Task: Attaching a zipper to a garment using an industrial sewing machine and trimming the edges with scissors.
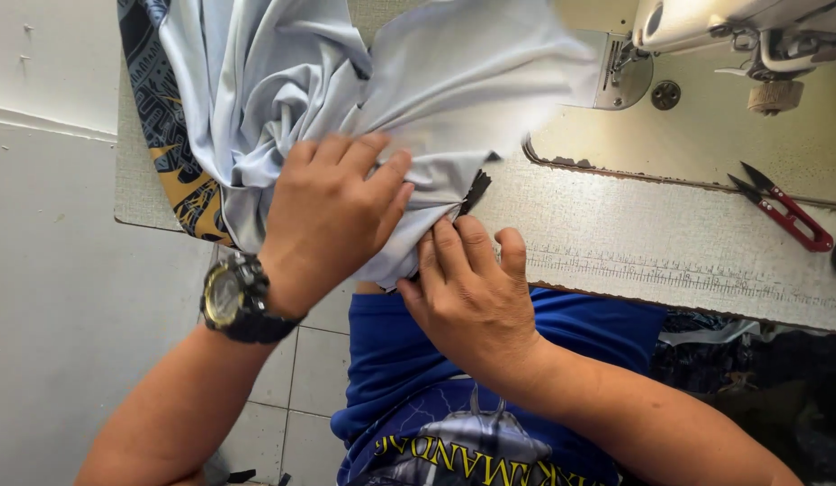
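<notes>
A pale grey-blue garment (pixel 436 81) lies bunched on the sewing table (pixel 634 243), with a black and yellow patterned part (pixel 179 180) at its left. My left hand (pixel 332 211), with a black wristwatch (pixel 238 297) on its wrist, presses down on the cloth near the table's front edge. Just to the right, my right hand (pixel 472 288) pinches the garment's lower edge, where a small dark piece (pixel 476 191) sticks out.
A cream sewing machine (pixel 706 27) stands at the back right. Red thread snips (pixel 787 211) lie on the table to the right. A ruler scale runs along the table's front edge. A pale wall is at left, tiled floor below.
</notes>
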